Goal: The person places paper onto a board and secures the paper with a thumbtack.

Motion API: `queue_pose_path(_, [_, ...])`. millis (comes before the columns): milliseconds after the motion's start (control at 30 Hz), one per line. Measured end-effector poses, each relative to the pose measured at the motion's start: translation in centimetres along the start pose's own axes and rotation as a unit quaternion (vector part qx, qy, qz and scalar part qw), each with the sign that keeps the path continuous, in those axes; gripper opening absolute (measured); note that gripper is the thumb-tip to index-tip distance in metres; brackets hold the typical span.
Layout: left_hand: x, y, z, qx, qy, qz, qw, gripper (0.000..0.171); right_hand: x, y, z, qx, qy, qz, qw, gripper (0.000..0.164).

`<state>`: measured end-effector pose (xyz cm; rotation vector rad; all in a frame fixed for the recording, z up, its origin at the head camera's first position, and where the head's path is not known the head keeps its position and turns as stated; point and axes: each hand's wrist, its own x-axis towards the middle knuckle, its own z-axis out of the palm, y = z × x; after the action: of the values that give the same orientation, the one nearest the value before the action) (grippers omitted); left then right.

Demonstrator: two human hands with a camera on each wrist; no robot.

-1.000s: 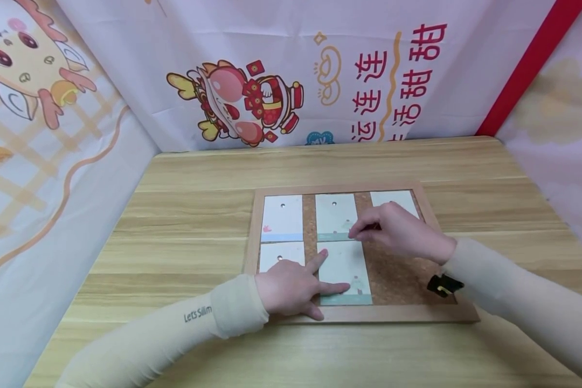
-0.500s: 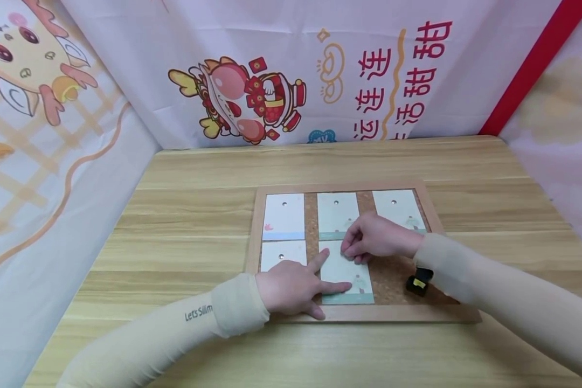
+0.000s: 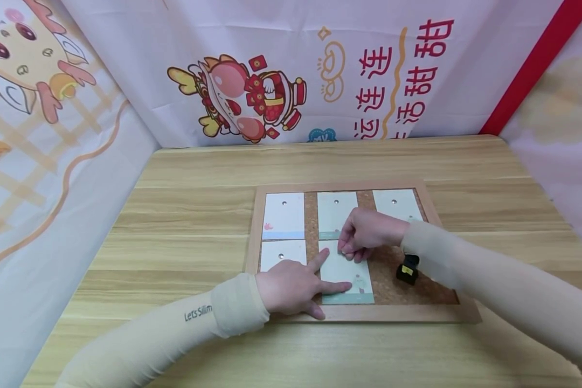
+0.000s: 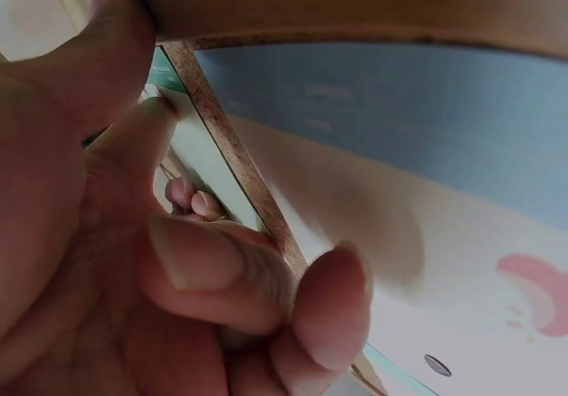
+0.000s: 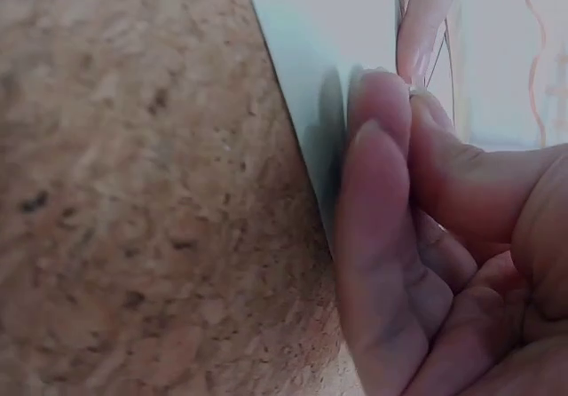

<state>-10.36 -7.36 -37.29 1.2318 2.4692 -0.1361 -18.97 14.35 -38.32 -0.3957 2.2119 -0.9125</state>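
Note:
A pale green note sheet (image 3: 344, 272) lies in the lower middle of a wood-framed cork board (image 3: 385, 280). My left hand (image 3: 288, 288) presses the sheet with outstretched fingers, its thumb at the board's front frame. In the left wrist view, other fingers (image 4: 333, 312) of that hand are bent. At the sheet's upper edge, my right hand (image 3: 368, 231) pinches a small silvery thumbtack (image 5: 412, 90) between thumb and index finger. The tack is mostly hidden by the fingertips; I cannot tell whether its point is in the paper.
Pinned along the board's top row are a white sheet (image 3: 283, 215), a green sheet (image 3: 332, 207) and another green sheet (image 3: 395, 202). Another white sheet (image 3: 281, 250) is pinned at lower left. A wooden table (image 3: 184, 226) surrounds the board, with printed cloth (image 3: 252, 32) behind.
My right hand has moved left and down from over the top row to the upper edge of the lower middle sheet. My left hand has stayed in place.

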Motion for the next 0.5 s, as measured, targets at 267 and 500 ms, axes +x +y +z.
queue_pose_path(267, [0.1,0.0,0.2,0.011,0.011,0.006,0.9999,0.069,0.4,-0.7,0.0,-0.032,-0.003,0.025,0.999,0.017])
queue_pose_path(500, [0.1,-0.2,0.3,0.011,0.014,0.010,0.9998,0.068,0.6,-1.2,0.3,-0.033,0.001,0.052,0.998,0.018])
